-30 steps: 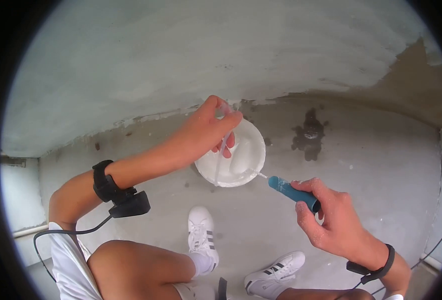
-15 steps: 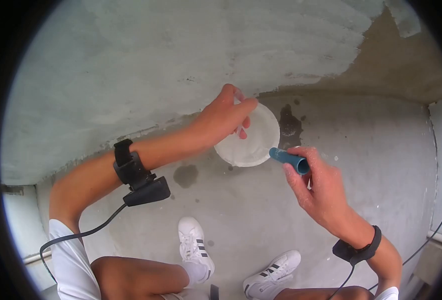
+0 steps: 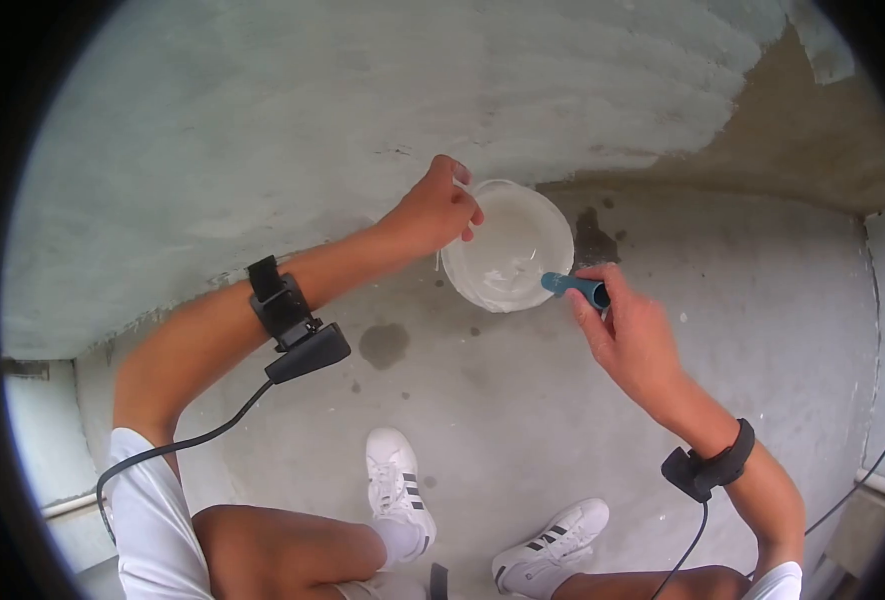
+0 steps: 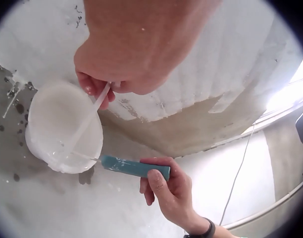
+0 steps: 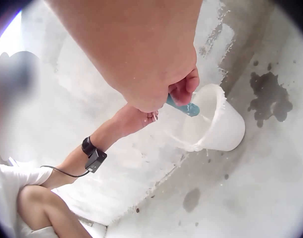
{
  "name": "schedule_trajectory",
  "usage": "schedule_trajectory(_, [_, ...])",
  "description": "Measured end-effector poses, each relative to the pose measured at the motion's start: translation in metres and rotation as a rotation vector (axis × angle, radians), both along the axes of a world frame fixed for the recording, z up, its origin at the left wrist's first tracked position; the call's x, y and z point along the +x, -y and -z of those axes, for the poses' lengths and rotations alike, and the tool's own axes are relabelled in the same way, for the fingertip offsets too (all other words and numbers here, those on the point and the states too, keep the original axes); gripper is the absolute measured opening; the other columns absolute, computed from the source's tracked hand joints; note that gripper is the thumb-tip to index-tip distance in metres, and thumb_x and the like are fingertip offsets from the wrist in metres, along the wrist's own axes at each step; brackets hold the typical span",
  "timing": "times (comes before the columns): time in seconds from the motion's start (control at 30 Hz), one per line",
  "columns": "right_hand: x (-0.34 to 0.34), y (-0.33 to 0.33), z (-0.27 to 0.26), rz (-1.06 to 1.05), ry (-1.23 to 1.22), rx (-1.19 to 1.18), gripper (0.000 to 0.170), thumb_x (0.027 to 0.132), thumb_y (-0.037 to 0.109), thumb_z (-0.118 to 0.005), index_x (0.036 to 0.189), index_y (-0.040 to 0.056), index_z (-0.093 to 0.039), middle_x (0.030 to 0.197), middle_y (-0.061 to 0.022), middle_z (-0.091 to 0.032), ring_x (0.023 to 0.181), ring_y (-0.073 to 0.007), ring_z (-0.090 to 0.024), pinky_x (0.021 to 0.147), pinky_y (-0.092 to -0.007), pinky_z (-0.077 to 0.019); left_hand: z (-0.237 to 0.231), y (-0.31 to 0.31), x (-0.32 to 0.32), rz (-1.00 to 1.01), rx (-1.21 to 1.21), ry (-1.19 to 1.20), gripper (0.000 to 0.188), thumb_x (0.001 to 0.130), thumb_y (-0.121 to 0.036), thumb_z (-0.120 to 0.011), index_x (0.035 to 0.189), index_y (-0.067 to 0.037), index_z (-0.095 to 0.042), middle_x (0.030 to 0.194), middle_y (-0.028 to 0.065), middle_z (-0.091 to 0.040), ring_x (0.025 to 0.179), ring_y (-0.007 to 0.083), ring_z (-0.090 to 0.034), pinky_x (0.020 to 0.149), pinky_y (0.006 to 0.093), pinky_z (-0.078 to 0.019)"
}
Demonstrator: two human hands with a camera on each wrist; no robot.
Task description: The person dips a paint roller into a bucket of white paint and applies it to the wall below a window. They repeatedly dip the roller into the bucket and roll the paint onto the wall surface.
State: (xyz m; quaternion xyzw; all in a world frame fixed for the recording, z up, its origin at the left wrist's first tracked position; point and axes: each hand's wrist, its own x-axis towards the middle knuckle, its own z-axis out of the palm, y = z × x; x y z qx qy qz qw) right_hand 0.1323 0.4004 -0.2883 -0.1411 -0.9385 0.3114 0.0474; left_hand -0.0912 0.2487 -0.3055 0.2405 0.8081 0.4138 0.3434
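Note:
My left hand (image 3: 431, 208) is over the left rim of a white bucket (image 3: 508, 290). In the left wrist view its fingers pinch a thin pale strip (image 4: 87, 120) that slants down into the bucket. My right hand (image 3: 635, 345) grips a blue-green tube-shaped handle (image 3: 575, 289) at the bucket's right side. From the handle's tip a thin whitish shaft (image 4: 85, 156) reaches over the rim in the left wrist view. White smears mark the handle and the right thumb. Whitish material lies inside the bucket; how deep it is I cannot tell.
A wall (image 3: 263, 130) with pale coating rises behind the bucket, with a bare brown area (image 3: 793, 130) at the right. Dark wet spots (image 3: 385, 345) mark the grey floor (image 3: 523, 400). Two white shoes (image 3: 399, 485) are near the front, and cables hang from both wrists.
The bucket has moved up and right in the head view, both hands staying beside it. My left hand has shifted off the bucket's middle to its left rim. The handle is closer to the rim.

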Motion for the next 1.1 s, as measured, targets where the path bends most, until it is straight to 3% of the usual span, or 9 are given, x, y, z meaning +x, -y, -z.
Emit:
schedule_trajectory(0.17, [-0.016, -0.018, -0.008, -0.028, 0.100, 0.052, 0.019, 0.095, 0.017, -0.061, 0.099, 0.0007, -0.053, 0.071, -0.0150, -0.063, 0.058, -0.0346, -0.060, 0.052, -0.0419, -0.0451, 0.018, 0.012, -0.006, 0.016, 0.040, -0.054, 0.032, 0.097, -0.014, -0.045, 0.124, 0.001, -0.036, 0.095, 0.0114, -0.066, 0.077, 0.0181, -0.064, 0.073, 0.0343, -0.0498])
schedule_trajectory(0.27, [-0.023, -0.022, 0.001, -0.145, 0.021, 0.409, 0.015, 0.088, 0.011, -0.064, 0.096, 0.0021, -0.055, 0.071, -0.0134, -0.063, 0.062, -0.0327, -0.064, 0.051, -0.0415, -0.0463, 0.027, 0.017, -0.009, -0.012, 0.074, -0.025, 0.031, 0.098, -0.015, -0.047, 0.123, 0.001, -0.036, 0.093, 0.0109, -0.066, 0.077, 0.0182, -0.065, 0.073, 0.0348, -0.0500])
schedule_trajectory(0.37, [-0.036, -0.013, -0.002, -0.286, 0.111, 0.754, 0.013, 0.087, 0.012, -0.066, 0.086, 0.0017, -0.058, 0.068, -0.0140, -0.063, 0.063, -0.0291, -0.065, 0.052, -0.0400, -0.0462, 0.032, 0.017, -0.012, -0.041, 0.089, 0.004, 0.031, 0.098, -0.015, -0.049, 0.122, 0.000, -0.037, 0.091, 0.0104, -0.066, 0.077, 0.0185, -0.065, 0.073, 0.0350, -0.0502])
schedule_trajectory(0.47, [-0.047, -0.009, 0.011, -0.467, 0.208, 0.815, 0.016, 0.084, 0.012, -0.069, 0.077, 0.0021, -0.059, 0.067, -0.0129, -0.063, 0.061, -0.0291, -0.064, 0.053, -0.0385, -0.0469, 0.027, 0.014, -0.009, -0.081, 0.060, 0.042, 0.029, 0.100, -0.017, -0.051, 0.122, -0.003, -0.038, 0.090, 0.0084, -0.064, 0.081, 0.0167, -0.062, 0.080, 0.0329, -0.0478])
schedule_trajectory(0.57, [-0.050, -0.012, 0.021, -0.418, 0.077, 0.741, 0.009, 0.066, 0.001, -0.067, 0.061, 0.0060, -0.063, 0.066, -0.0098, -0.062, 0.064, -0.0287, -0.067, 0.054, -0.0386, -0.0480, 0.026, 0.013, -0.009, -0.089, 0.065, 0.056, 0.029, 0.100, -0.017, -0.051, 0.123, -0.003, -0.038, 0.091, 0.0086, -0.064, 0.081, 0.0169, -0.062, 0.079, 0.0326, -0.0483])
schedule_trajectory(0.67, [-0.039, -0.019, 0.003, -0.340, 0.104, 0.727, 0.008, 0.073, 0.006, -0.070, 0.069, 0.0055, -0.063, 0.064, -0.0099, -0.061, 0.062, -0.0296, -0.065, 0.054, -0.0390, -0.0475, 0.027, 0.016, -0.009, -0.104, 0.099, 0.088, 0.030, 0.100, -0.017, -0.052, 0.123, -0.003, -0.038, 0.093, 0.0091, -0.064, 0.082, 0.0168, -0.062, 0.079, 0.0319, -0.0490])
schedule_trajectory(0.77, [-0.014, -0.025, -0.009, -0.234, 0.103, 0.694, 0.021, 0.085, 0.020, -0.071, 0.078, 0.0035, -0.060, 0.066, -0.0123, -0.062, 0.058, -0.0328, -0.061, 0.054, -0.0398, -0.0453, 0.028, 0.018, -0.009, -0.085, 0.106, 0.058, 0.031, 0.099, -0.017, -0.053, 0.123, -0.003, -0.038, 0.095, 0.0100, -0.064, 0.084, 0.0170, -0.062, 0.079, 0.0316, -0.0497])
schedule_trajectory(0.97, [0.036, -0.037, -0.014, -0.098, 0.135, 0.509, 0.019, 0.089, 0.019, -0.069, 0.086, 0.0040, -0.058, 0.071, -0.0122, -0.063, 0.059, -0.0328, -0.061, 0.051, -0.0412, -0.0432, 0.046, 0.019, -0.017, -0.066, 0.071, -0.100, 0.034, 0.097, -0.018, -0.055, 0.122, -0.001, -0.040, 0.099, 0.0121, -0.065, 0.089, 0.0197, -0.063, 0.082, 0.0339, -0.0503])
schedule_trajectory(1.1, [0.059, -0.046, -0.005, -0.018, 0.004, 0.382, 0.019, 0.090, 0.021, -0.069, 0.088, 0.0042, -0.059, 0.070, -0.0120, -0.063, 0.057, -0.0328, -0.059, 0.050, -0.0392, -0.0433, 0.050, 0.022, -0.015, -0.071, 0.021, -0.235, 0.035, 0.095, -0.017, -0.057, 0.122, -0.001, -0.041, 0.099, 0.0132, -0.065, 0.091, 0.0217, -0.063, 0.084, 0.0363, -0.0494])
